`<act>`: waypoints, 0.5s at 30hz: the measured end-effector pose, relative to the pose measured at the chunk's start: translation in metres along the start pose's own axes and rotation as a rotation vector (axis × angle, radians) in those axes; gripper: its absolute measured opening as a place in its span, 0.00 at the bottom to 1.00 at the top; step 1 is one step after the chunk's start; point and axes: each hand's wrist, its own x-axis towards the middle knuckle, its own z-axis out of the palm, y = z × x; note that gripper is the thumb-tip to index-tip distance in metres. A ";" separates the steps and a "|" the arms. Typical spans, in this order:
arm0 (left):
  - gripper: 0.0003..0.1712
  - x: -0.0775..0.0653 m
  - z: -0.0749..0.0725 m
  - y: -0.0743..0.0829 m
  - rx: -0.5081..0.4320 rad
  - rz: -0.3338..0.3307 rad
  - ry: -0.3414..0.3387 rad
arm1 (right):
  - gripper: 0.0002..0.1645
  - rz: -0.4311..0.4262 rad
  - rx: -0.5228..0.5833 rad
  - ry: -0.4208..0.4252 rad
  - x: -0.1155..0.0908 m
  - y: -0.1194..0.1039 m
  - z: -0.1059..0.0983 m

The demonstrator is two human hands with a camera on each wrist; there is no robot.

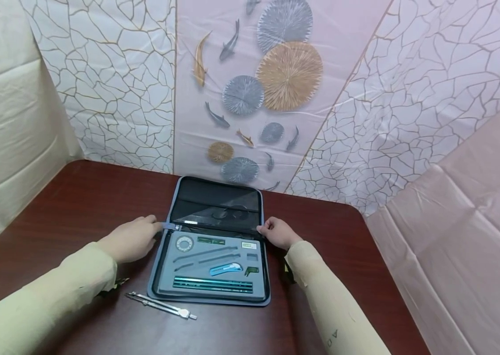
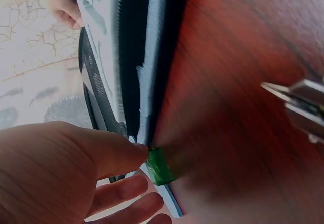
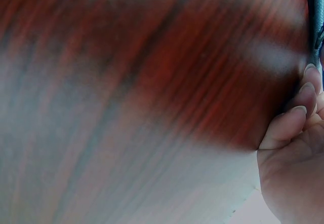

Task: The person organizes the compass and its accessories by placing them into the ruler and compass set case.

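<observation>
A blue zip case [image 1: 155, 276] lies unfolded on the table, its dark lid [image 1: 216, 199] laid back toward the wall. Its grey insert [image 1: 227, 251] holds several teal pencils [image 1: 213, 284], a blue utility knife [image 1: 225, 268], a white eraser [image 1: 249, 245] and a round white piece [image 1: 184, 243]; a few slots are bare. At the left, my left hand [image 1: 132, 239] pinches the strap [image 1: 171, 226] by the hinge, beside a shiny green piece [image 2: 160, 166]. My right hand [image 1: 278, 232] grips the right edge near the hinge, fingers curled. A silver compass [image 1: 161, 304] lies in front, left of centre.
The dark red wooden table [image 1: 112, 197] bears the case and compass. Behind it hangs a patterned cloth [image 1: 241, 93], with plain cloth [image 1: 6, 113] on the left and pinkish cloth [image 1: 467, 197] on the right.
</observation>
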 end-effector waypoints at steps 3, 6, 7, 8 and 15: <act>0.18 0.001 0.003 -0.003 -0.004 0.003 0.008 | 0.18 0.000 0.002 0.003 0.000 0.000 0.000; 0.18 0.002 0.006 -0.006 -0.006 -0.002 0.007 | 0.18 0.000 0.005 0.000 0.000 0.000 0.000; 0.18 0.002 0.007 -0.007 -0.007 -0.002 0.006 | 0.18 -0.002 0.004 -0.003 0.000 0.001 0.000; 0.18 0.002 0.007 -0.007 -0.008 -0.002 0.007 | 0.18 -0.006 0.006 -0.006 0.000 0.001 -0.001; 0.17 0.004 0.009 -0.009 -0.015 -0.016 -0.009 | 0.18 -0.023 0.013 -0.011 -0.002 0.001 -0.002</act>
